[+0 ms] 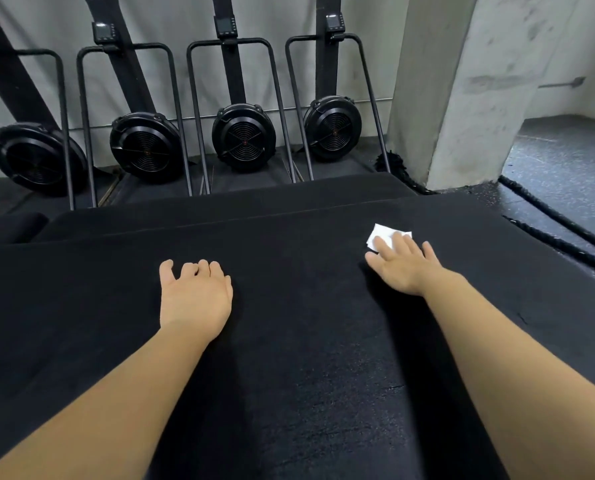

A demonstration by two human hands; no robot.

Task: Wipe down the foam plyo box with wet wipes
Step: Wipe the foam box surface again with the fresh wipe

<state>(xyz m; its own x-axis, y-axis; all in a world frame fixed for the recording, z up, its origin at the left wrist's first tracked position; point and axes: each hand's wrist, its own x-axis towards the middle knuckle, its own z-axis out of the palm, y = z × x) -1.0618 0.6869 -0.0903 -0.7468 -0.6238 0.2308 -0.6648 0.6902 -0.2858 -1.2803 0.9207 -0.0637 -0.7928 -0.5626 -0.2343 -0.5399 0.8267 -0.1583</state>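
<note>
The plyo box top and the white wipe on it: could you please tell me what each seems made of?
Plyo box: black matte covering with a fine grain and a few scuffs, probably vinyl or similar; the foam inside is not visible. Wipe: thin white sheet, likely nonwoven fabric or paper, lying flat under the right hand.

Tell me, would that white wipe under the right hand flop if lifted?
Probably floppy: the thin white wipe lies flat under the straight fingers of the right hand. Likely very light, being so thin. It may drag on the textured black foam box.
</note>
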